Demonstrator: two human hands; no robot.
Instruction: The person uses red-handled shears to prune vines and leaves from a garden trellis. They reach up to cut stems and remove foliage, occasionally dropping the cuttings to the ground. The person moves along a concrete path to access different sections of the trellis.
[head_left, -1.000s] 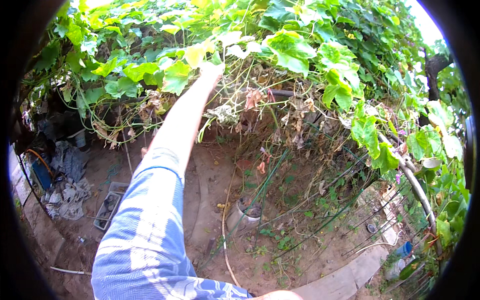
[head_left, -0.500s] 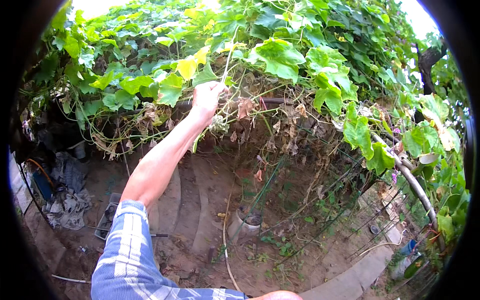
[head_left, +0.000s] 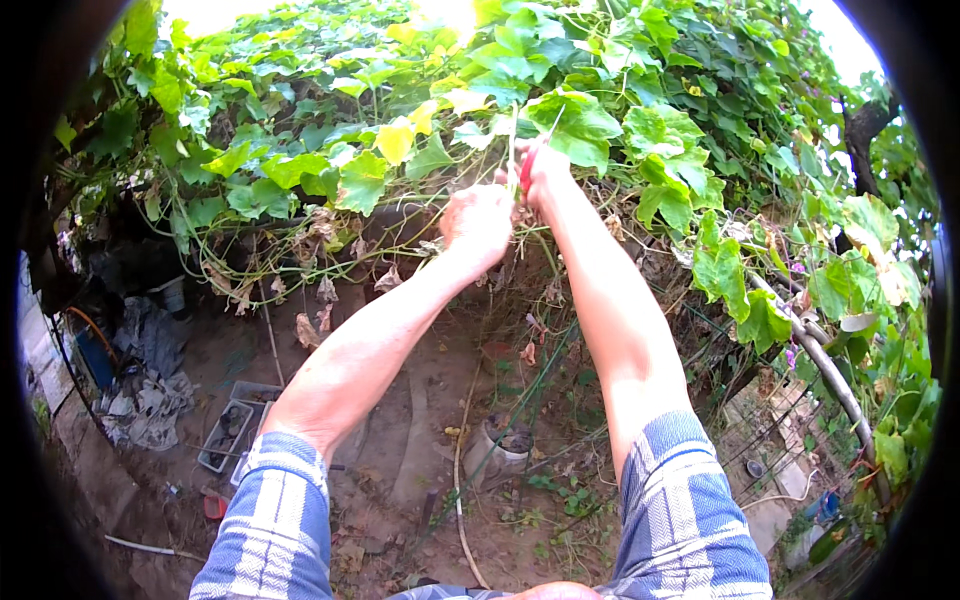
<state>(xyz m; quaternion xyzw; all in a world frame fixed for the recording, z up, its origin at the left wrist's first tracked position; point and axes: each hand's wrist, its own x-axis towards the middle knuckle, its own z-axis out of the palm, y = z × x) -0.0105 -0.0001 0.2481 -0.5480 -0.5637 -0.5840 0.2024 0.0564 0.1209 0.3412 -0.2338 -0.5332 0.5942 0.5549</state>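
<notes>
Both arms, in blue-and-white plaid sleeves, reach up to the edge of a leafy vine canopy. My left hand (head_left: 478,225) is closed in a fist round a pale vine stem (head_left: 513,135), which sticks up beside its fingers. Close against it on the right, my right hand (head_left: 550,180) grips red-handled scissors (head_left: 528,168), their thin blade pointing up in front of a broad green leaf (head_left: 580,125). Whether the blades touch the stem cannot be made out. Yellowed leaves (head_left: 396,140) and withered brown ones (head_left: 388,280) hang around the hands.
A bent wooden pole (head_left: 835,375) supports the vines at the right. Below on the bare soil are a white bucket (head_left: 500,455), a hose (head_left: 462,500), grey plastic crates (head_left: 222,440) and crumpled sheeting (head_left: 150,405). A dark trunk (head_left: 862,150) stands far right.
My right arm has come up into view with the red-handled scissors beside the left hand. The left fist has shifted right and slightly down, still holding the stem.
</notes>
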